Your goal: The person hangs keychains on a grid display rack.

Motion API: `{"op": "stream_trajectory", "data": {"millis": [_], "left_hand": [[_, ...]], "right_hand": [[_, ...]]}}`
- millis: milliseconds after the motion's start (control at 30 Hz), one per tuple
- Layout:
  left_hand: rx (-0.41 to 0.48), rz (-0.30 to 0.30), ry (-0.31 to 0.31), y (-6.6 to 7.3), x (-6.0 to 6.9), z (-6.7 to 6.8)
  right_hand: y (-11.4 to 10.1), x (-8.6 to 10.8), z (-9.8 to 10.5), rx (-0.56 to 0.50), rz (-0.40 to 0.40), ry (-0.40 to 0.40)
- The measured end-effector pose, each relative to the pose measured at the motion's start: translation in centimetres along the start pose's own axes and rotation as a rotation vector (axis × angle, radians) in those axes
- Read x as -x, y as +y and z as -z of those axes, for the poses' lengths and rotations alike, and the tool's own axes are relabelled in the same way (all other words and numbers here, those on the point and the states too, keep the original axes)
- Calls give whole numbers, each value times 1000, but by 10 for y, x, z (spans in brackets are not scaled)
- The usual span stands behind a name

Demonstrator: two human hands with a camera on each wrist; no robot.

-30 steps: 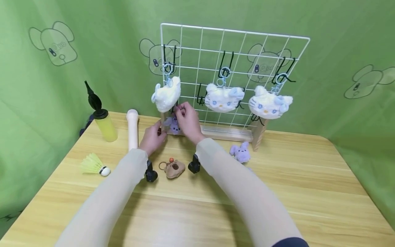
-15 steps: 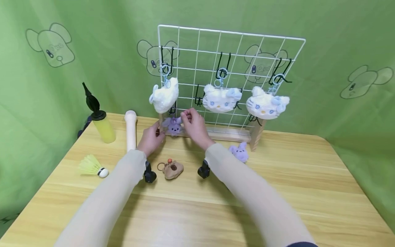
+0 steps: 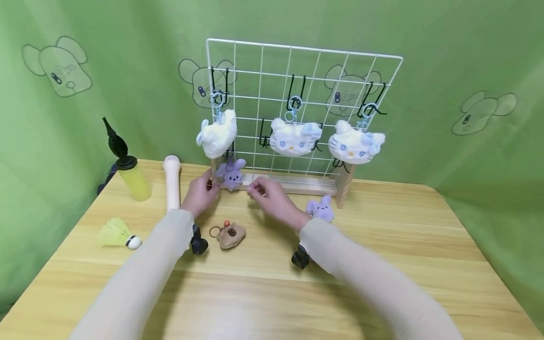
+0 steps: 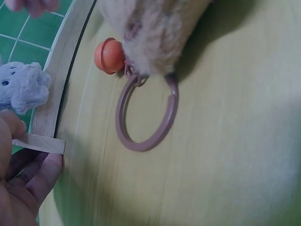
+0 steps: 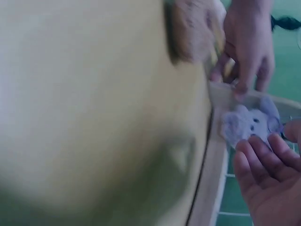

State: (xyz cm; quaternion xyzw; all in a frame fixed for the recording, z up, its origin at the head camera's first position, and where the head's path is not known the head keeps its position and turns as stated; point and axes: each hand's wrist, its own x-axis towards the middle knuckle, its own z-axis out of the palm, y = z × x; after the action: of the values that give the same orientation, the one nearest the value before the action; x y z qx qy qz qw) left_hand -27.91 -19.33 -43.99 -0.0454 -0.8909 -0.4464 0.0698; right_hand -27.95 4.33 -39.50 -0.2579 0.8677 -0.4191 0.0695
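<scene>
My left hand point(image 3: 201, 194) grips the wooden foot at the rack's left end; in the left wrist view its thumb and fingers pinch that wooden piece point(image 4: 42, 143). A purple plush point(image 3: 232, 175) hangs from a low black hook on the white wire rack point(image 3: 303, 47), just right of that hand. To the plush's right, my right hand point(image 3: 274, 200) is in the air, fingers loosely bent and holding nothing. White cat-face plushes point(image 3: 294, 138) hang from higher hooks. On the table below lies a brown plush keychain point(image 3: 231, 236) with an orange bell point(image 4: 109, 55) and a ring point(image 4: 146, 143).
A second purple plush point(image 3: 321, 209) lies by the rack's right foot point(image 3: 345, 186). On the left are a yellow pump point(image 3: 135, 181), a pale pink stick-like object point(image 3: 172, 182) and a shuttlecock point(image 3: 120, 234). A green curtain point(image 3: 433, 47) hangs behind.
My right hand has let go of the purple plush's upper part and moved right and down from it. The left hand stays on the wooden foot. The head view has shifted slightly.
</scene>
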Motion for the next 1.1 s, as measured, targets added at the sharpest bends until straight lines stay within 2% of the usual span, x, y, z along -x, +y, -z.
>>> {"op": "stream_trajectory", "data": {"millis": [167,300,500,633,800,1100], "left_hand": [[-9,4,3,-2,1,2],[-15,1,1,-2,1,2],[-29,-7,11,-2,2,4],[-34,-13,12,-3,2,5],[-26,-15,-4,-2,1,4],[-28,-12,-3,1,0,2]], "right_hand": [[-2,8,-21,43,54,-171],[-8,7,-37,83,52,-252],[-18,-1,-51,155,32,-302],[-25,-3,-58,266,20,-328],[-34,0,-64,377,-37,-358],[-38,7,-64,436,-67,-384]]}}
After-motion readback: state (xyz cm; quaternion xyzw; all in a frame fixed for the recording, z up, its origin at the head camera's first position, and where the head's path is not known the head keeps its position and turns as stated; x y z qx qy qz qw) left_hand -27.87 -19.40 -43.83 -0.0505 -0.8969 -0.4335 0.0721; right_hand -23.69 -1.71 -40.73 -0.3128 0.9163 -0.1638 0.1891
